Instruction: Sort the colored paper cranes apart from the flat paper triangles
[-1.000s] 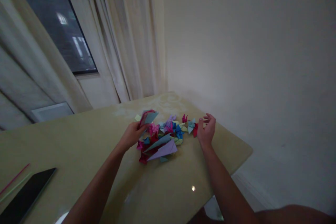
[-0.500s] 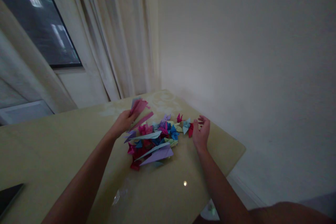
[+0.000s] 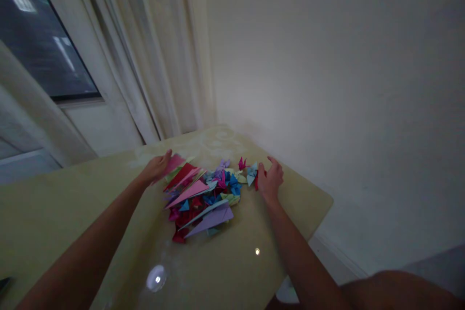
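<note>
A heap of folded coloured paper (image 3: 203, 198) lies on the table, with paper cranes among it and paper planes on top. At the heap's left edge is my left hand (image 3: 157, 168), its fingers stretched out against a pink paper plane (image 3: 174, 162). Beside that lie a red plane (image 3: 181, 175) and a lighter pink plane (image 3: 191, 193). A lilac plane (image 3: 212, 220) rests at the front. My right hand (image 3: 271, 178) is at the heap's right end, fingers apart and curved beside a partly hidden red crane (image 3: 256, 181). A light blue crane (image 3: 251, 173) sits just left of it.
The pale yellow table (image 3: 232, 271) has a corner at the right, near a white wall (image 3: 327, 82). Curtains (image 3: 160, 58) and a dark window (image 3: 39, 24) are behind. A dark object (image 3: 4, 283) shows at the left edge.
Pink, red and green paper planes from my left hand now lie spread on the heap. That hand has loosened and moved left and down. My right hand has shifted slightly, closer around the red crane.
</note>
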Demonstrator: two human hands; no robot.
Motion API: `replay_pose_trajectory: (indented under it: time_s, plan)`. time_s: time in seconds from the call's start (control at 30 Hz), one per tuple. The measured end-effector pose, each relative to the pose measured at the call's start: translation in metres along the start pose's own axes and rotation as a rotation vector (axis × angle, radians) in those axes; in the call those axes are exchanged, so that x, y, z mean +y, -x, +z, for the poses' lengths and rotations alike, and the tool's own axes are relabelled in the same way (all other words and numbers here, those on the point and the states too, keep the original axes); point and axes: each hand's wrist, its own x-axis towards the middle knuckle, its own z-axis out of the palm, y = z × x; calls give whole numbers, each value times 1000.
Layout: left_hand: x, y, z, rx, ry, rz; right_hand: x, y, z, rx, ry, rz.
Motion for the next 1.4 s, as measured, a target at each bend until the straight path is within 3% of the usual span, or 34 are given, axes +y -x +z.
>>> replay_pose_trajectory:
  time_s: [0.23, 0.4, 0.5, 0.6, 0.73, 0.9, 0.97, 1.03, 1.13, 1.23, 1.3, 1.4]
  plan:
    - [-7, 15, 38, -239, -48, 67, 5, 8, 13, -228, 18, -97]
    - [12, 53, 28, -347, 6, 120, -4, 6, 23, -387, 51, -149]
    - [24, 94, 21, -437, -11, 279, -20, -1, 39, -588, 25, -216]
    - [30, 148, 27, -297, -233, 360, -43, -2, 65, -838, -14, -279]
    - [31, 215, 48, -180, -394, 385, -84, 22, 105, -1048, -92, -398]
    - [32, 254, 68, -46, -532, 395, -138, 67, 123, -1313, -238, -589]
    - [36, 254, 67, -42, -557, 437, -151, 69, 117, -1431, -372, -619]
    - [42, 247, 61, -40, -566, 497, -155, 58, 103, -1434, -471, -565]
    - [49, 219, 40, 18, -562, 509, -144, 29, 65, -1160, -404, -444]
    - [45, 176, 22, 76, -588, 346, -127, 23, 11, -995, -320, -413]
    - [36, 145, 19, 35, -630, 211, -121, 44, -26, -977, -201, -547]
    - [23, 112, 27, -185, -628, 142, -122, 101, -65, -1135, -108, -839]
